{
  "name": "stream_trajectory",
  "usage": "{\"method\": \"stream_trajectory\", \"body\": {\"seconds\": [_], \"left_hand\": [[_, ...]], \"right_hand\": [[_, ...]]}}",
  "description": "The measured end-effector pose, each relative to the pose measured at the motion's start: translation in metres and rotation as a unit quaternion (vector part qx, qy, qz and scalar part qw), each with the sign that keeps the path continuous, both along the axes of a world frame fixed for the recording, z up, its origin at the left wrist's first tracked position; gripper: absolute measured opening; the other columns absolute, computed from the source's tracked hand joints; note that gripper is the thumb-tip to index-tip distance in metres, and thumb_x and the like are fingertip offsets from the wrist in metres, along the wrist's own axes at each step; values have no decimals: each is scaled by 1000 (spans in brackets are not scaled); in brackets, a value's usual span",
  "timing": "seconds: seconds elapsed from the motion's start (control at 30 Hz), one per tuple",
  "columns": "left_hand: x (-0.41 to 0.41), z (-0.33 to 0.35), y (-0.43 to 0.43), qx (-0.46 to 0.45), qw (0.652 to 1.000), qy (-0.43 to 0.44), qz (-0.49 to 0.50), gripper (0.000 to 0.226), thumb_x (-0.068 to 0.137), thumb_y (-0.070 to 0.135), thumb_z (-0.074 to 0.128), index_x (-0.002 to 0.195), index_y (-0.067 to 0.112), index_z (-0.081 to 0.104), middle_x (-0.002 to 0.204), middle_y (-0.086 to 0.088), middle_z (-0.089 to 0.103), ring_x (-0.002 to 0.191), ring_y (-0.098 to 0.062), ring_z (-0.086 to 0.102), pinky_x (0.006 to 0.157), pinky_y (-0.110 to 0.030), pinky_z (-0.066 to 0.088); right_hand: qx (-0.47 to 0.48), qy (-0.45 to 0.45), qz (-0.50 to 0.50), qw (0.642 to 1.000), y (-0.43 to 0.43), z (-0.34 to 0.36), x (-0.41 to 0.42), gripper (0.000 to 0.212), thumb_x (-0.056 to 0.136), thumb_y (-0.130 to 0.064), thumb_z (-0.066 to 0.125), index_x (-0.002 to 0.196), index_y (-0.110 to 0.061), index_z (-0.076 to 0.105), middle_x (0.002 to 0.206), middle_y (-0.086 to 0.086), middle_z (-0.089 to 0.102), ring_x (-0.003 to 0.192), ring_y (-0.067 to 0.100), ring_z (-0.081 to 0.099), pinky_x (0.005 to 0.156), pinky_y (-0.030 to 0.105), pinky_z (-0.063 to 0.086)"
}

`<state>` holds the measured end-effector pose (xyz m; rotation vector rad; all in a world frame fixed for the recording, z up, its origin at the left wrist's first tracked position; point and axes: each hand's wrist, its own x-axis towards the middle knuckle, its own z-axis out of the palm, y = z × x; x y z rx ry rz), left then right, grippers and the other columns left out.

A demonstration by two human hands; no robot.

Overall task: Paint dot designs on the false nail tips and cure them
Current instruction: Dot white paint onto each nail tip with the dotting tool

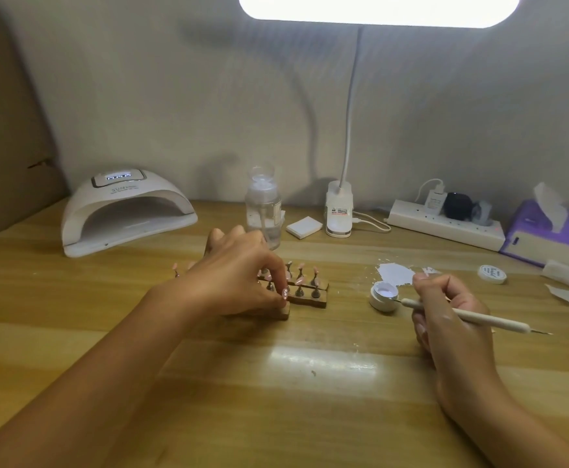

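Note:
Several pink false nail tips [300, 281] stand on small metal pegs set in two wooden holder strips [310, 300] at the table's middle. My left hand [239, 282] lies over the left part of the holders, thumb and forefinger pinching one nail tip on its peg. My right hand [448, 315] grips a white dotting pen [462, 315], whose thin metal point dips into a small open white gel pot [383, 295]. The pot's lid [491, 273] lies to the far right. A white curing lamp [124, 214] with a lit display stands at the back left.
A clear pump bottle [263, 211], a white pad [304, 227] and a clip desk lamp base [338, 212] stand behind the holders. A power strip [445, 226] and a purple tissue box [546, 234] sit at the back right. White paint smear [396, 273] marks the table.

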<state>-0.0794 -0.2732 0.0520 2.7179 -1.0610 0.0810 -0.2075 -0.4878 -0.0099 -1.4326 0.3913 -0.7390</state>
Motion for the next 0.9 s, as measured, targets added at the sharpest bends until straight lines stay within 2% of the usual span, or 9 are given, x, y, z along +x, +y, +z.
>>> {"method": "stream_trajectory", "body": {"seconds": [0.07,0.17,0.33,0.5,0.6,0.7,0.8,0.9], "left_hand": [[0,0,0,3,1000,4,0,19,71,65,72,79,49,67,91,18,41,86,-6,23,61,-24,18],[-2,0,-1,6,1000,1,-1,19,72,63,72,81,47,67,91,18,40,77,-5,18,57,-24,12],[-3,1,0,4,1000,-1,-1,21,72,62,73,82,45,67,91,18,39,75,-5,16,57,-23,11],[-2,0,1,17,1000,-15,-1,22,75,60,71,86,42,68,90,19,37,75,-7,17,57,-23,10],[-2,0,1,25,999,-22,2,28,72,64,71,88,41,68,89,19,36,75,-6,15,57,-23,11],[-1,4,2,46,998,-35,-5,37,68,70,70,93,43,66,90,21,36,82,-5,19,67,-30,17],[0,23,10,55,998,-41,0,45,64,73,70,99,46,63,89,22,38,89,-6,30,77,-32,19],[4,51,38,46,998,21,21,41,62,67,76,93,44,64,87,20,50,83,0,45,72,-28,30]], "right_hand": [[-5,0,0,1000,0,0,0,42,99,-24,58,57,-27,52,42,-12,35,40,3,29,37,12,26],[-3,2,1,1000,1,1,0,42,99,-24,58,57,-27,52,42,-11,34,40,4,29,37,12,26],[9,-1,6,1000,3,3,-2,42,98,-22,59,57,-25,50,43,-10,33,39,3,28,36,12,24],[-37,6,18,999,6,2,-5,32,93,-35,64,72,-16,50,45,-7,36,40,4,28,39,12,27],[-106,13,30,994,9,4,-5,36,85,-45,65,79,-13,52,43,-6,44,39,2,37,43,8,32],[-206,11,42,978,16,7,-7,26,84,-46,66,85,-21,60,60,0,65,47,4,54,47,18,44],[-337,-4,68,939,23,7,-10,21,101,-44,53,99,-27,66,78,-12,72,51,7,63,50,26,53],[-470,30,82,878,33,7,-12,30,103,-46,45,99,-26,68,82,-17,72,57,0,63,57,33,55]]}}
